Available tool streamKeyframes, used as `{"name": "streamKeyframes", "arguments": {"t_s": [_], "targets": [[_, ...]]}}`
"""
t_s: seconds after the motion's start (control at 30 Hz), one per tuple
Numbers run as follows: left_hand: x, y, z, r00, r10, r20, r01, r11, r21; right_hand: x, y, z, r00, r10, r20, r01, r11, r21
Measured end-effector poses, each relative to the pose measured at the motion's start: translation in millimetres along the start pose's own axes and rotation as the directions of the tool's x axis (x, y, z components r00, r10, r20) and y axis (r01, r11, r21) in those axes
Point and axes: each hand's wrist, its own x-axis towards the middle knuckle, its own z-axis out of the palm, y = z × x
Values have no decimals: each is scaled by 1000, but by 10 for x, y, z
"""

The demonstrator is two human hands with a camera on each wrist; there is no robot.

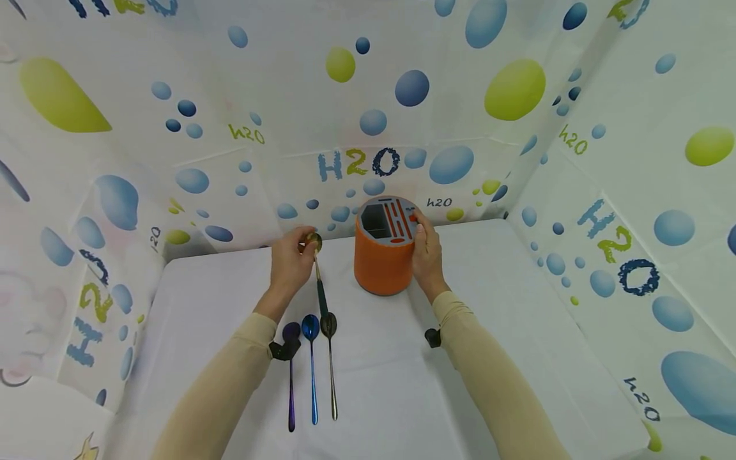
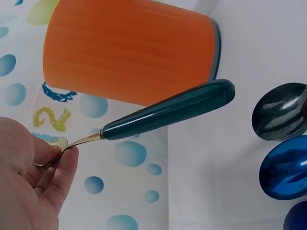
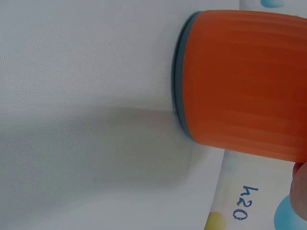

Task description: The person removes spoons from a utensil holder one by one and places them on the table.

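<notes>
My left hand pinches a spoon by its gold bowl, with the dark green handle hanging down toward me. In the left wrist view, thumb and fingertips close on the bowl while the green handle stretches out free beside the orange holder. That utensil holder stands upright on the table, its grey slotted top facing up and a dark base ring below. My right hand grips the holder's right side near the top rim; only a fingertip shows in the right wrist view.
Three long spoons lie side by side nearer me: a purple one, a blue one and a dark one with a golden handle. A white cloth covers the table. Behind and beside it hangs a bubble-printed sheet.
</notes>
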Motion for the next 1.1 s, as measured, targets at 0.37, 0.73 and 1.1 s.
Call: {"name": "streamKeyframes", "arguments": {"t_s": [0.37, 0.73, 1.1], "targets": [[-128, 109, -8, 999, 35, -5, -35, 999, -16, 10, 1, -7, 1000, 7, 8, -7, 1000, 5], [-252, 152, -1, 998, 56, 26, -55, 997, -47, 14, 9, 9, 1000, -19, -11, 20, 999, 37], [-424, 162, 52, 996, 32, 80, -25, 996, -82, 0, -2, 8, 1000, -3, -6, 3, 1000, 9]]}}
